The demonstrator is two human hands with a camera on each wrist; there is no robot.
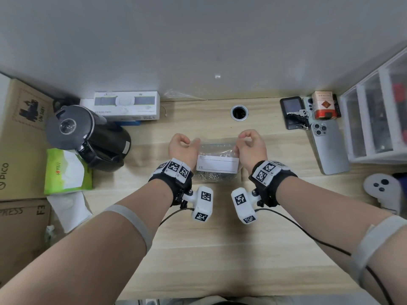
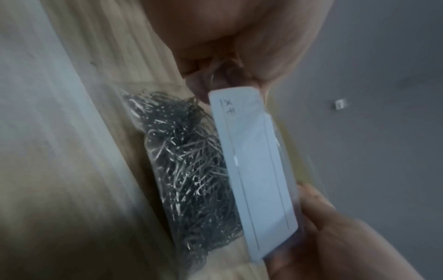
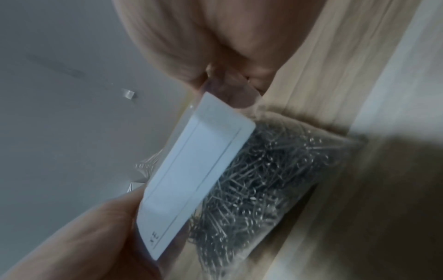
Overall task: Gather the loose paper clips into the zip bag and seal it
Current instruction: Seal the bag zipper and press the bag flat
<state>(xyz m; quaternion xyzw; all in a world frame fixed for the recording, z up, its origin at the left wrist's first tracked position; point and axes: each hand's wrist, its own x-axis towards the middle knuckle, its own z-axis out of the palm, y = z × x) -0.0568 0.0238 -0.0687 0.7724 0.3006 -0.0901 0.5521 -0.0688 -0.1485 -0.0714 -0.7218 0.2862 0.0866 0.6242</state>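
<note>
A clear zip bag (image 1: 217, 164) with a white label stands upright on the wooden desk (image 1: 198, 238), its bottom resting on the surface. Inside it lies a mass of silver paper clips (image 2: 191, 170) (image 3: 258, 181), settled at the bottom. My left hand (image 1: 184, 146) pinches the bag's upper left corner, and my right hand (image 1: 250, 144) pinches the upper right corner. Each wrist view shows the label (image 2: 251, 166) (image 3: 191, 174) edge-on with the other hand at the far end. The zip edge itself is hidden between my fingers.
A black kettle (image 1: 88, 137), a green tissue pack (image 1: 67, 172) and cardboard boxes (image 1: 19, 139) crowd the left. A white box (image 1: 126, 105) sits at the back. Phones (image 1: 329, 148), a red box (image 1: 323, 105), clear drawers (image 1: 378, 115) and a white controller (image 1: 382, 186) stand on the right. A cable hole (image 1: 239, 112) lies behind the bag.
</note>
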